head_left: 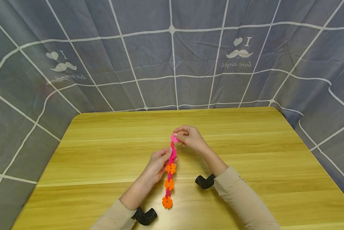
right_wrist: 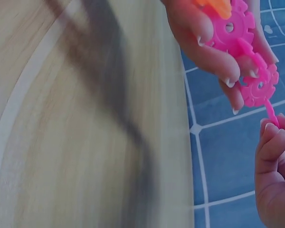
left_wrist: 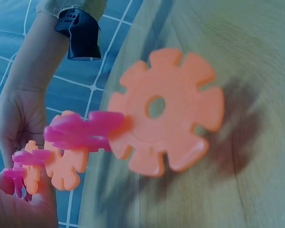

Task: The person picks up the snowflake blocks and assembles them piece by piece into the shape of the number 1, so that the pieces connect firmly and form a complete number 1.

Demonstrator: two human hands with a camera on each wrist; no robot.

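A chain of notched plastic snowflake discs, pink alternating with orange toward its near end, stretches between my hands. My left hand [head_left: 158, 162] grips it near the middle, thumb on a pink disc [head_left: 173, 152]. At the far end my right hand [head_left: 190, 139] pinches the last pink disc [head_left: 175, 138] between thumb and fingers. The near end hangs free, finishing in an orange disc [head_left: 167, 202]. In the left wrist view that orange disc [left_wrist: 180, 104] looms large above the wood. The right wrist view shows pink discs [right_wrist: 260, 85] slotted edge to edge between both hands.
Beneath both hands lies a wooden table [head_left: 108, 134]. A grey curtain [head_left: 149, 60] with white grid lines hangs behind and at the sides. Black camera mounts [head_left: 145, 216] sit at both wrists, below beige sleeves.
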